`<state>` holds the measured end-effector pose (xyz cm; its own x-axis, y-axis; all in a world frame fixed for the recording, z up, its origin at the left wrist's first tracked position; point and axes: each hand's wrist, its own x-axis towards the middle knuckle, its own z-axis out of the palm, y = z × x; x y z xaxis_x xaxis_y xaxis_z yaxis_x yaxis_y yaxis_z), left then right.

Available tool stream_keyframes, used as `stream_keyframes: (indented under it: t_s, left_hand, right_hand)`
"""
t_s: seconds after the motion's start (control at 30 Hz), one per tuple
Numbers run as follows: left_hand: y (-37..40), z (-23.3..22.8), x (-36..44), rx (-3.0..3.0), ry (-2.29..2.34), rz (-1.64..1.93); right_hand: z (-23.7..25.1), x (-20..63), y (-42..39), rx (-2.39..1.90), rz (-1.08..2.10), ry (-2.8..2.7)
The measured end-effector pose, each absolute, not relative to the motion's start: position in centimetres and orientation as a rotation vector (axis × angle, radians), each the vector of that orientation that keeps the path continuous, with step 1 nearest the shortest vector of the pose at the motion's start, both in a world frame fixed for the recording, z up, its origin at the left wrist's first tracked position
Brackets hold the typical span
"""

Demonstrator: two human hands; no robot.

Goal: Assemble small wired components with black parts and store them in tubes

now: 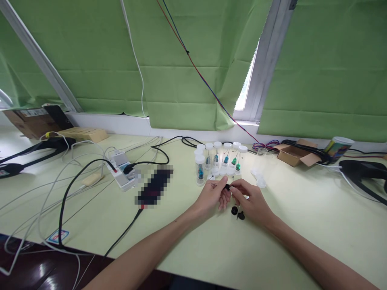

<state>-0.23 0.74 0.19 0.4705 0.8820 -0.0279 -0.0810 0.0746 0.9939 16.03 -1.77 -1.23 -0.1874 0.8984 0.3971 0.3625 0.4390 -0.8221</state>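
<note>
Green blinds cover the window behind a pale yellow-green table, with a white sill running between them. On the table's left half: a tangle of white and black cables, a white power strip with a black plug in it, and a dark blurred oblong just right of the strip. At far left a cardboard box stands against the wall; at far right a small open carton and a printed cup. At centre, near the back edge, a cluster of clear vials with white caps stands upright, most holding a small blue or green part; loose white caps lie just to the right. Both forearms enter from the bottom edge and meet just in front of the vials. Left hand and right hand are close together, fingertips nearly touching. A small black part sits between the two hands, pinched at the thumb and forefinger tips of each; remaining fingers curl loosely. It is held just above the table. A thin wire-like lead appears to project from it leftward; too small to confirm. Two more black discs lie on the table directly below the right hand's fingers, apart from them.
</note>
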Motion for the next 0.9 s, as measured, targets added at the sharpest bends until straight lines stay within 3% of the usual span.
stream_keyframes:
  t_s: [0.9]
  left_hand:
    - [0.73,1.02,-0.48,1.300,0.837,0.859]
  right_hand:
    - [-1.12,15.98,-1.84,-1.079,0.616,-1.815]
